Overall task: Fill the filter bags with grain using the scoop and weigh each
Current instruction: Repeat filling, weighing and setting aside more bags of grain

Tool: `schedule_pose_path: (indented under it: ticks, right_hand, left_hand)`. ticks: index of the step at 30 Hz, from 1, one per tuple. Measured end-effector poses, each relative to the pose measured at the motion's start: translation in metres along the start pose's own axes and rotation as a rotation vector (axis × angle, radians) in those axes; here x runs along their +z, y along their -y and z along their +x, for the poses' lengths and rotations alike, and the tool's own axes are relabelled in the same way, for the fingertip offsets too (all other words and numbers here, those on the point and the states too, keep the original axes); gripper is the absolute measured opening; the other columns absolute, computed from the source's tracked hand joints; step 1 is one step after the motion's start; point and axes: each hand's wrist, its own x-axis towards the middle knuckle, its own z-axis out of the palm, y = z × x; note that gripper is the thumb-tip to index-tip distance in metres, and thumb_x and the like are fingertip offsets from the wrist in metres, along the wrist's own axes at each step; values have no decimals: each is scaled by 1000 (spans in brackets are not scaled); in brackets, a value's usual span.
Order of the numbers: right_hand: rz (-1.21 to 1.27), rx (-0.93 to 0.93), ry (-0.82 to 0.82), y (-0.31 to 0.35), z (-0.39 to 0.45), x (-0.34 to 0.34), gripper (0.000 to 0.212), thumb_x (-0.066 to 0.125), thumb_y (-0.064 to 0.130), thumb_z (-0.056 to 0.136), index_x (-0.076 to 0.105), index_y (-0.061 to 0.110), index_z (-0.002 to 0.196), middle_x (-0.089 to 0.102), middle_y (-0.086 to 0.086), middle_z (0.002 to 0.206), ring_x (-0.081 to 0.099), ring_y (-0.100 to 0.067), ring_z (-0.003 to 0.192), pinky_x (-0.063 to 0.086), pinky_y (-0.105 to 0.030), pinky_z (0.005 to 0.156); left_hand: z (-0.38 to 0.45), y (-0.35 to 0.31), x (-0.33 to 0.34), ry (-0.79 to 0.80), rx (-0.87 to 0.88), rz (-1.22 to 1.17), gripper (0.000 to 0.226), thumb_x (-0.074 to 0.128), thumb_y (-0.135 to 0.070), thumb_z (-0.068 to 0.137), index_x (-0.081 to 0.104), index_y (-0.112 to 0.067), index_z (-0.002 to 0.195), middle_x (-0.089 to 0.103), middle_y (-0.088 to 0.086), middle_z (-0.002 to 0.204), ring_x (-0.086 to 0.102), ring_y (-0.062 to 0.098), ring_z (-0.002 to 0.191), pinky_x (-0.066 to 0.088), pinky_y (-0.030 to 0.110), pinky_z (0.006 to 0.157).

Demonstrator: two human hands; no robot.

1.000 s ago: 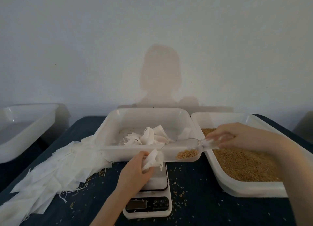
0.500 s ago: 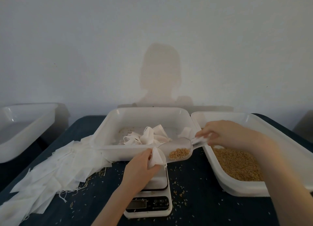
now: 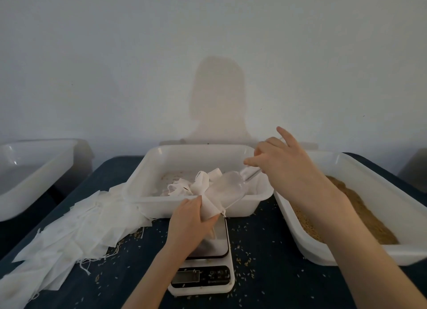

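Not much to report on the person tbh. Only the two arms show, coming in from the bottom edge. The left hand [image 3: 189, 223] and right hand [image 3: 280, 160] are both bare, so no gloves, no rings, no watch or bracelet on either wrist. Forearms are bare too as far as the frame goes, with no sleeve edge showing anywhere.

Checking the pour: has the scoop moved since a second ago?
Yes. The scoop has swung left off the grain tray and tipped, mouth down, into the filter bag above the scale.
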Motion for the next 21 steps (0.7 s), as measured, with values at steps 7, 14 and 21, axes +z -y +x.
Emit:
schedule_pose_path:
  ticks: [7,14,21]
  right_hand:
    - [272,79,138,-22,-3,39,49,49,9,95,49,41,133,53,10,127,49,-10,120,16,-37,114]
    - [728,278,266,-48,-32,79,32,48,21,98,56,35,126,58,12,122,56,-8,106,47,-34,95]
    - [724,576,206,-88,-66,115,27,52,19,96,57,23,122,63,5,106,57,-7,75,47,-28,70]
  left_hand:
    - [5,5,-7,-4,-14,-50,27,60,-48,83,43,-28,81,49,-13,75,48,6,71,36,21,62]
    - [12,3,-8,-30,-18,-249,18,56,-29,90,49,-30,74,51,-13,67,51,5,63,39,11,56]
    - [11,10,3,252,-109,-227,26,56,-18,92,56,-15,118,61,-2,103,59,18,101,41,9,78]
